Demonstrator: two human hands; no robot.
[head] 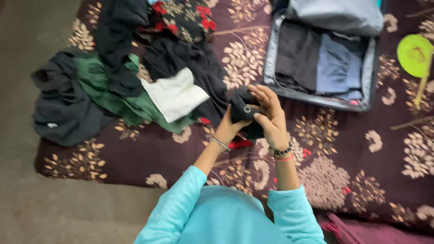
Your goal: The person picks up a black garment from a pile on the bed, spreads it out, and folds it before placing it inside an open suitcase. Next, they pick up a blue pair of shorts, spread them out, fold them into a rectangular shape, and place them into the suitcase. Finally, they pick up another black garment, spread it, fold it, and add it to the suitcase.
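Observation:
Both of my hands hold a small rolled black garment (244,113) with a round metal ring on it, above a maroon floral mattress (343,180). My left hand (228,129) grips it from below and behind. My right hand (269,115) wraps over its right side, fingers curled on it. A silver bangle is on my left wrist; beaded and pink bands are on my right wrist. My sleeves are light blue.
A heap of clothes lies to the left: dark grey (63,104), green (117,97), white (174,95), black (194,68) and red-flowered black (185,18). An open grey suitcase (271,63) with folded clothes sits at upper right. A green round fan (413,54) lies far right. Bare floor (27,199) lies left.

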